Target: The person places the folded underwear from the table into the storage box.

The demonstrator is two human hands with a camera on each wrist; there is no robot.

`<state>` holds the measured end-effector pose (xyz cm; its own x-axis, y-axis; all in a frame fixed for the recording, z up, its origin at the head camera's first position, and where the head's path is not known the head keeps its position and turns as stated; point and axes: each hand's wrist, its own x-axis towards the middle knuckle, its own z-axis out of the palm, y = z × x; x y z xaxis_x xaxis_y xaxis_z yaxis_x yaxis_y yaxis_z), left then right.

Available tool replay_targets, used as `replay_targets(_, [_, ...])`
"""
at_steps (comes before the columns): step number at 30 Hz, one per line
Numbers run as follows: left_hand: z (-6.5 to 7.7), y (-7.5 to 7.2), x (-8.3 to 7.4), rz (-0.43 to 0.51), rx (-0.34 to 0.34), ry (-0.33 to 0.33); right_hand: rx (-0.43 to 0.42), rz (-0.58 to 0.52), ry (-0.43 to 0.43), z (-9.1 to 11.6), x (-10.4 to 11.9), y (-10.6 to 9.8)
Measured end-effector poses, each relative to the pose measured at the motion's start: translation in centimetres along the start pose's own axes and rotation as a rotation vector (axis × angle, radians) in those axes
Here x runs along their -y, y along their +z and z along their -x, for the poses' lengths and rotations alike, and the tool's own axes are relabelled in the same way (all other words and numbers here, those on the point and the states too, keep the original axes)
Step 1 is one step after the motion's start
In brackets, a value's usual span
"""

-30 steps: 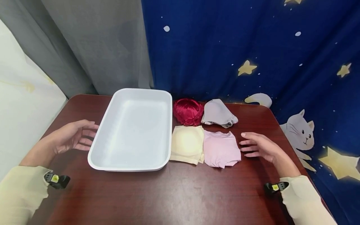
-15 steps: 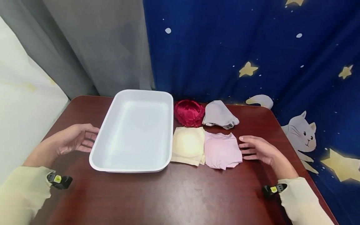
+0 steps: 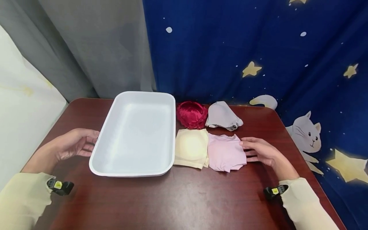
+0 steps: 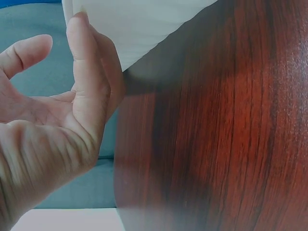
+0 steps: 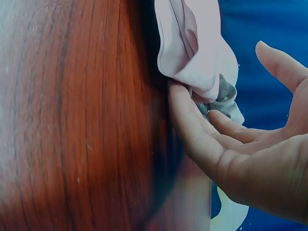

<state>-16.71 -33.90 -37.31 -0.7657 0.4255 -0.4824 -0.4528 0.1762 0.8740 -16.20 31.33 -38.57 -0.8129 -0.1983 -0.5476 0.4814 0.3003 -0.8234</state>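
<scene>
My left hand [image 3: 77,143] is beside the left wall of a white rectangular tray [image 3: 135,171]. Its fingers are extended, with the fingertips at the tray's outer side; in the left wrist view they appear to touch the white wall [image 4: 139,24]. On the other side, my right hand [image 3: 260,150] reaches the right edge of a folded pink garment [image 3: 226,151]. In the right wrist view a fingertip goes just under the edge of the pink cloth [image 5: 202,62], and the thumb stands apart from it. Neither hand grips anything.
Left of the pink garment lies a folded cream garment [image 3: 192,147] with a cup shape, against the tray. Behind are a cup-shaped red satin garment [image 3: 192,115] with ruffled trim and a folded grey garment [image 3: 222,115]. Curtains [image 3: 201,48] hang behind the brown table [image 3: 187,201].
My right hand has moved left, from beside the pink garment to its edge. The left hand stays by the tray with little movement, and the tray and garments keep their places.
</scene>
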Motion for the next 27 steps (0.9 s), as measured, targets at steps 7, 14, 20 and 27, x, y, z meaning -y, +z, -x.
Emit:
replay_targets(7, [-0.1,0.1,0.0,0.006,0.016,0.005,-0.006,0.021,0.006,-0.5,0.2,0.8])
replay_targets(14, [-0.2,0.0,0.0,-0.014,0.004,0.004,-0.035,0.039,0.019,-0.8,0.1,1.7])
replay_targets(20, [-0.3,0.2,0.1,-0.076,-0.091,-0.005,-0.087,0.077,0.043,-0.9,0.2,2.2])
replay_targets(27, [-0.4,0.4,0.1,-0.089,-0.115,-0.023,-0.128,0.083,0.029,-1.3,0.0,2.2])
